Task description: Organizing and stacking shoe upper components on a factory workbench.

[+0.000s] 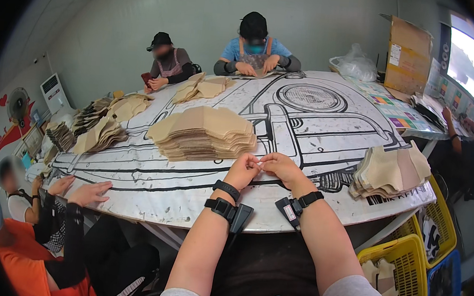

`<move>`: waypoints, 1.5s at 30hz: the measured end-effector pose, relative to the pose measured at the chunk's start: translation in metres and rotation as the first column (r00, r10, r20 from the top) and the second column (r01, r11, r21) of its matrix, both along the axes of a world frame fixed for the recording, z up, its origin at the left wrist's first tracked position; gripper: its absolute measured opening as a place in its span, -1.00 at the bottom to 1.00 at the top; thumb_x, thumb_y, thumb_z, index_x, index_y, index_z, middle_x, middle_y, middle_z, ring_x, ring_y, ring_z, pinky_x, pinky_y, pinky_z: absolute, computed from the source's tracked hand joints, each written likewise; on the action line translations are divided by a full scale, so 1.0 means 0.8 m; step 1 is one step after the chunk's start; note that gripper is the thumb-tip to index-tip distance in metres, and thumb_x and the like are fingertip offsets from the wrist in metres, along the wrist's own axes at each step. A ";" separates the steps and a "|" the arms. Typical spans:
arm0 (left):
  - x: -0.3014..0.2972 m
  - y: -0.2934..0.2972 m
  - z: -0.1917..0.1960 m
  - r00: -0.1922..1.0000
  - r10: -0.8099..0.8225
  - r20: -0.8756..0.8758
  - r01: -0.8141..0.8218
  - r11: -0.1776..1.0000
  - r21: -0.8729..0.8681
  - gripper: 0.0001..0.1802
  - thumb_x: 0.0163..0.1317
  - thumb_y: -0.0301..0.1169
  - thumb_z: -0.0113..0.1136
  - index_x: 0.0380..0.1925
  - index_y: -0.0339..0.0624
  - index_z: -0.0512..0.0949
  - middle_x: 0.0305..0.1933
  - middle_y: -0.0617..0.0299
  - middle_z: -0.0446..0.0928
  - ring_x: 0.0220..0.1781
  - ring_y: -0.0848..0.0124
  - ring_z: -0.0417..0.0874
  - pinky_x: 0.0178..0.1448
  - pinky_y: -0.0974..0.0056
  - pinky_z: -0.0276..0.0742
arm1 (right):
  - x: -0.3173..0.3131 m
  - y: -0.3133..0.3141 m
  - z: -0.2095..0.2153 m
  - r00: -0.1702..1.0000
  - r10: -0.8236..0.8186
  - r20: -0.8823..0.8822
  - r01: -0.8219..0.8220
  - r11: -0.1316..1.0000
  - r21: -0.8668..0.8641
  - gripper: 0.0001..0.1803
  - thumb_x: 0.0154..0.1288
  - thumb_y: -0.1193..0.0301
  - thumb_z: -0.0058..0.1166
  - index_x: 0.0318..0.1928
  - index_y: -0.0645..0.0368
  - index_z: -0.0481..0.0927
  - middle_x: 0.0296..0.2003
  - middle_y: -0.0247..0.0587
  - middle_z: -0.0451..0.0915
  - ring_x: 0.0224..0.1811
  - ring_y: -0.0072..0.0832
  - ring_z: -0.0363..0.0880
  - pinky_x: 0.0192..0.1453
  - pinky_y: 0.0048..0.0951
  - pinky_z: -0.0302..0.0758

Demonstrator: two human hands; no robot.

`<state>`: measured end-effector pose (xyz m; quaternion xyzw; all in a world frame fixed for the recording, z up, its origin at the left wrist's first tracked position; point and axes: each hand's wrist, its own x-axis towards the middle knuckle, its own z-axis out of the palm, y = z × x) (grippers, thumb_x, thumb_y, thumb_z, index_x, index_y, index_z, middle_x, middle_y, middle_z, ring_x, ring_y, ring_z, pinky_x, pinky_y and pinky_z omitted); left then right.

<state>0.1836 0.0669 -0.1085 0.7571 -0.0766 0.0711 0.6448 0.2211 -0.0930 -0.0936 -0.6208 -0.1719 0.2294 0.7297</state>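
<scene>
My left hand and my right hand meet over the near side of the table, fingertips pinched close together. Whatever they may hold between them is too small to make out. Just beyond my left hand rises a tall stack of tan and brown cut fabric pieces, with wavy edges. To the right of my right hand, near the table edge, lies another stack of beige and brown pieces. Both my wrists carry black straps with small black devices.
The white table bears a black line drawing. More piles of pieces lie at the left and a pile at the back. Yellow baskets stand low at the right. Several people sit around, one in orange close at my left.
</scene>
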 end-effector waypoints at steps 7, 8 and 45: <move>-0.001 -0.003 0.000 1.000 -0.021 -0.012 0.020 0.999 -0.046 -0.76 0.09 -0.59 0.11 -0.24 -0.21 0.33 -0.47 0.31 0.43 -0.47 0.58 0.42 -0.41 0.48 0.35 | -0.002 -0.003 0.002 1.000 -0.003 0.013 0.004 1.000 -0.017 -0.74 0.05 0.54 0.09 -0.18 0.23 0.46 -0.35 -0.32 0.53 -0.32 -0.62 0.46 -0.21 -0.65 0.41; -0.001 -0.003 0.001 1.000 -0.008 -0.016 0.008 0.999 -0.053 -0.75 0.07 -0.61 0.11 -0.25 -0.21 0.33 -0.49 0.32 0.42 -0.49 0.59 0.41 -0.42 0.49 0.33 | -0.002 -0.002 0.002 1.000 -0.002 0.014 0.002 1.000 -0.017 -0.74 0.05 0.54 0.09 -0.18 0.23 0.46 -0.35 -0.32 0.53 -0.32 -0.62 0.46 -0.21 -0.65 0.41; -0.157 -0.030 0.136 0.550 0.200 0.811 -0.265 0.963 -0.058 0.22 0.02 -0.42 0.23 0.24 0.02 -0.69 -0.28 0.16 0.50 -0.52 0.51 0.37 -0.41 0.46 0.33 | 0.009 -0.005 -0.018 0.998 0.015 0.060 -0.012 0.999 -0.037 -0.77 0.04 0.53 0.11 -0.22 0.25 0.49 -0.43 -0.34 0.51 -0.44 -0.65 0.43 -0.37 -0.66 0.36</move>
